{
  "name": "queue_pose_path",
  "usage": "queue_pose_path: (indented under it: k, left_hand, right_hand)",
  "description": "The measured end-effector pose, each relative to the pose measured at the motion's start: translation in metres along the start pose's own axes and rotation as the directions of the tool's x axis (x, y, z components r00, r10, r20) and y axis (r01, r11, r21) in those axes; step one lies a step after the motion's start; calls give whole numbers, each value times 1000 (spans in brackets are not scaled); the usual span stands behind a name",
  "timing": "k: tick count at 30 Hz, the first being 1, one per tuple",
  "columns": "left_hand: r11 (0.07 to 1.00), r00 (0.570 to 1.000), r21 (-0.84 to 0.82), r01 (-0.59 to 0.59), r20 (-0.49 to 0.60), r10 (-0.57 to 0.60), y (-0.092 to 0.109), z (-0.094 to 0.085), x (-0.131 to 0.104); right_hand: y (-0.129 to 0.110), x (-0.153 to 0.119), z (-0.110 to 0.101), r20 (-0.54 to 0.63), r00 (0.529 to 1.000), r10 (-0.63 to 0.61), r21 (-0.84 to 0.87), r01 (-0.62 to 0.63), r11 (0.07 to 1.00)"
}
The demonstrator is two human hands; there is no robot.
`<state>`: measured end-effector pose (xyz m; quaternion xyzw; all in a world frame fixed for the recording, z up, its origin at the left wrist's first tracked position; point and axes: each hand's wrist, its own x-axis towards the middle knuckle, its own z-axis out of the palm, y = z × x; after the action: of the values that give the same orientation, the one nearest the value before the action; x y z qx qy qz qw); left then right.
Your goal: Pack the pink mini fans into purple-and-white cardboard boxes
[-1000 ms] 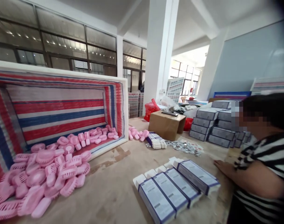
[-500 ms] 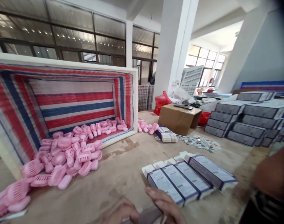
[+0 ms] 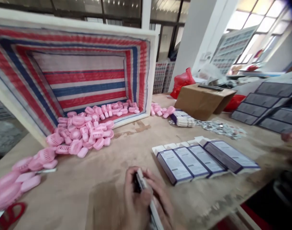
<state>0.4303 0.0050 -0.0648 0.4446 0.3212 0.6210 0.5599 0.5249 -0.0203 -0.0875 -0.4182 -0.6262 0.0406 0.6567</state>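
At the bottom centre of the head view, my left hand (image 3: pixel 134 201) and my right hand (image 3: pixel 159 195) are closed around a narrow white-and-dark carton (image 3: pixel 153 209). It is tilted and seen nearly edge-on, so its faces are mostly hidden by my fingers and blurred. To the right of my hands, several white-and-purple cartons (image 3: pixel 191 161) lie side by side with white flaps standing out at their far ends. The rightmost of these is tilted against its neighbour.
Pink handheld fans (image 3: pixel 85 132) spill from a crate lined with striped cloth (image 3: pixel 89 88) on its side. Red-handled scissors (image 3: pixel 15 212) lie at lower left. A cardboard box (image 3: pixel 198 100), small packets (image 3: pixel 220 127) and stacked cartons (image 3: pixel 265 100) stand behind. Another person's hand (image 3: pixel 289 136) shows at right.
My view has tilted down and turned slightly left. My hands have come up into view, now wrapped around the carton. The other person's arm at right has drawn back toward the edge.
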Motion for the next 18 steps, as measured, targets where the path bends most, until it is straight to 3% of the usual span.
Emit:
queue_pose_path:
  k: [2, 4, 7, 9, 14, 18]
  left_hand:
    - [998, 1000, 68, -3, -22, 5, 4, 4, -7]
    - [979, 988, 188, -79, -117, 102, 13, 2, 0]
    - [933, 933, 283, -224, -214, 289, 24, -4, 19]
    - [918, 908, 280, -282, -233, 350, 29, -3, 26]
    - [882, 913, 303, -362, -78, 401, 34, 1, 13]
    - [898, 967, 374, -231, 187, 170, 28, -4, -8]
  right_hand:
    - [2, 5, -1, -13, 1000, 5, 32, -4, 999]
    - [5, 10, -2, 9, 1000, -26, 66, 26, 998]
    - [10, 11, -5, -23, 999, 27, 122, -24, 992]
    - [13, 6, -6, -48, 996, 78, 175, -69, 982]
    - [14, 1, -11, -50, 978, 204, 300, -180, 937]
    - [10, 16, -15, -79, 978, 192, 253, -167, 953]
